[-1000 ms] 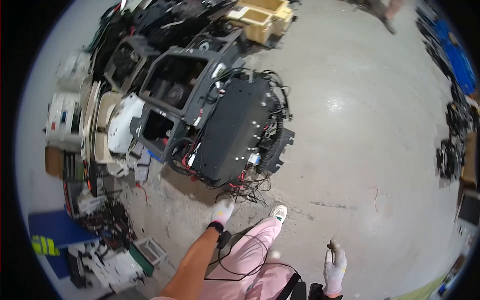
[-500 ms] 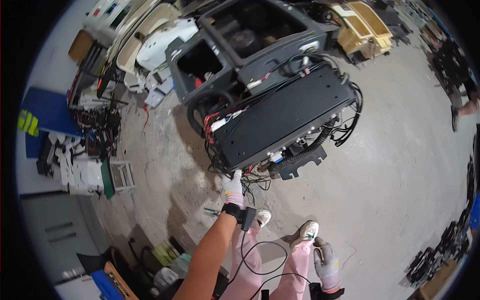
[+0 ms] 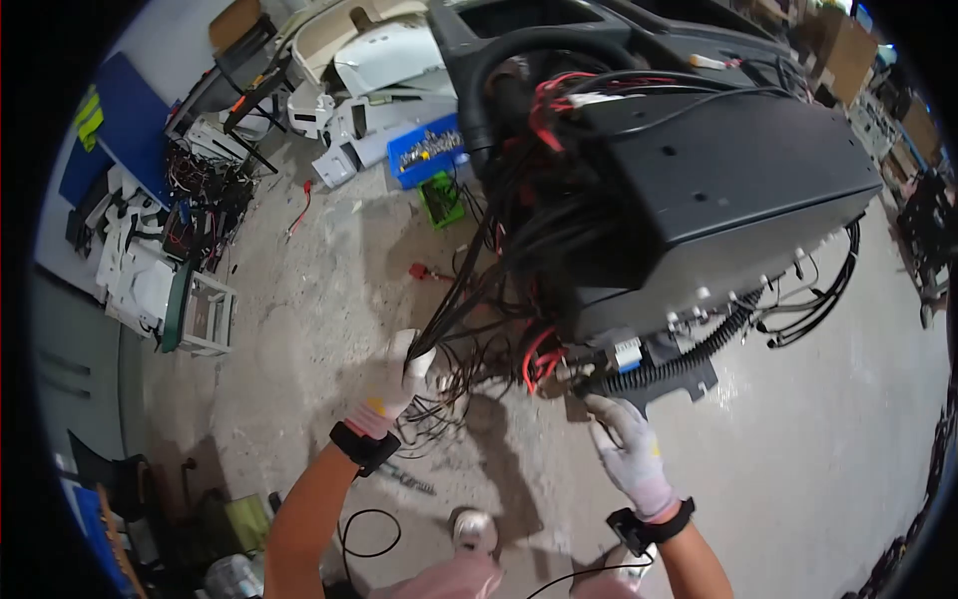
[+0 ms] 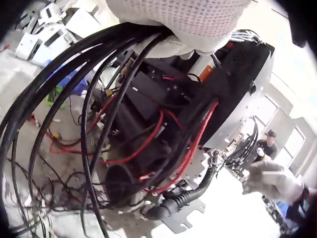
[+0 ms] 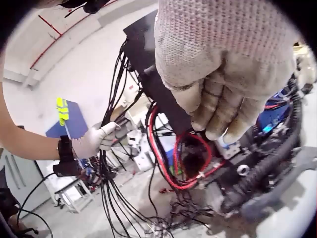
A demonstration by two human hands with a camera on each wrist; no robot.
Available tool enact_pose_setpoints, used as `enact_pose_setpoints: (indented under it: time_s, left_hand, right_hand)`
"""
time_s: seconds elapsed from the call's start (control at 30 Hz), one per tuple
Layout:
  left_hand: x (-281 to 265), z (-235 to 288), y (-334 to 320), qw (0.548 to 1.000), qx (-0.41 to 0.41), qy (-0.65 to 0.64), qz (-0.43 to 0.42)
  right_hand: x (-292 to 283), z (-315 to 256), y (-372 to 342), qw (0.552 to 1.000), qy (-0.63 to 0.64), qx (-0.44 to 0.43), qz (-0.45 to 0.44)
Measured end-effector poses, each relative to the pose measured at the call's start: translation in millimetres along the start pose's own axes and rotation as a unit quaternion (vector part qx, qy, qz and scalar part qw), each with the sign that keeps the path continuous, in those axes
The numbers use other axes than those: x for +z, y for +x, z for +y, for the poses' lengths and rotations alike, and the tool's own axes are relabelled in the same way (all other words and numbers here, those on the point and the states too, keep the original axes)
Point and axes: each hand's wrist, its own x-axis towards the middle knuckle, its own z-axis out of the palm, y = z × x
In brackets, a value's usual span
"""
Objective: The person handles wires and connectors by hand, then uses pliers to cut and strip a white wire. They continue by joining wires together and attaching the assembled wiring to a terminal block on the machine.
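My gloved left hand [image 3: 391, 384] grips a bundle of black cables [image 3: 449, 309] that runs up to the dark metal box [image 3: 758, 165]. In the left wrist view the black cables [image 4: 54, 82] pass out of the curled left glove [image 4: 183, 20] and hang down in loops. My gloved right hand [image 3: 631, 454] is beside the box's lower edge, near the corrugated hose [image 3: 699, 349] and red wires [image 3: 539, 364]. Its fingers are relaxed in the right wrist view, where the glove [image 5: 223, 64] covers part of the box; no held object shows.
A blue bin [image 3: 424, 150] of small parts and a green tray [image 3: 441, 200] sit on the floor behind the cables. Loose wires lie on the floor below the box. A white frame [image 3: 210, 314] stands left. Another person [image 4: 267, 145] appears in the left wrist view.
The view has moved closer to the box. The left hand now holds cables raised from the box's lower corner, and the right hand has come up from low right to beside the box.
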Motion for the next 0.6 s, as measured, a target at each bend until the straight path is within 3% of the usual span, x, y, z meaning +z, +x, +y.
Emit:
enact_pose_setpoints:
  time_s: [0.07, 0.13, 0.2, 0.23, 0.27, 0.3, 0.33, 0.37, 0.4, 0.43, 0.47, 0.53, 0.57, 0.6]
  left_hand:
    - [15, -6, 19, 0.978, 0.088, 0.033, 0.186]
    - [26, -15, 36, 0.975, 0.100, -0.023, 0.195]
    - [39, -12, 42, 0.952, 0.091, -0.080, 0.281]
    - [49, -18, 45, 0.927, 0.157, -0.030, 0.340]
    - [58, -18, 47, 0.856, 0.224, 0.072, 0.461]
    - [80, -46, 46, 0.903, 0.201, 0.017, 0.378]
    - [100, -68, 41, 0.941, 0.177, -0.037, 0.287]
    - [87, -44, 31, 0.897, 0.274, 0.111, 0.330]
    - [71, -15, 27, 0.817, 0.361, 0.260, 0.366]
    - [68, 1, 31, 0.856, 0.298, 0.249, 0.342]
    - [64, 11, 35, 0.887, 0.245, 0.236, 0.312]
    - [91, 11, 50, 0.947, 0.128, 0.027, 0.292]
    - [78, 34, 43, 0.972, 0.009, -0.083, 0.218]
    - [77, 40, 45, 0.967, -0.005, -0.103, 0.233]
  right_hand:
    - [38, 9, 23, 0.985, 0.164, 0.033, 0.045]
    - [71, 20, 34, 0.988, 0.122, -0.011, 0.098]
    - [95, 31, 36, 0.984, 0.130, -0.016, 0.119]
    - [100, 31, 38, 0.988, 0.109, -0.021, 0.111]
    - [102, 27, 38, 0.991, 0.086, -0.021, 0.103]
    - [116, 40, 38, 0.983, 0.157, -0.007, 0.094]
    - [117, 42, 38, 0.992, 0.109, -0.018, 0.066]
    - [113, 38, 38, 0.997, 0.009, -0.056, 0.052]
    - [107, 33, 40, 0.991, -0.088, -0.096, 0.042]
    - [100, 29, 43, 0.991, -0.113, -0.073, -0.018]
    - [97, 31, 42, 0.982, -0.135, -0.131, 0.016]
    - [78, 29, 43, 0.987, -0.107, -0.106, -0.052]
    - [65, 19, 43, 0.991, -0.090, -0.082, -0.052]
    - [57, 9, 38, 0.993, -0.073, -0.061, -0.076]
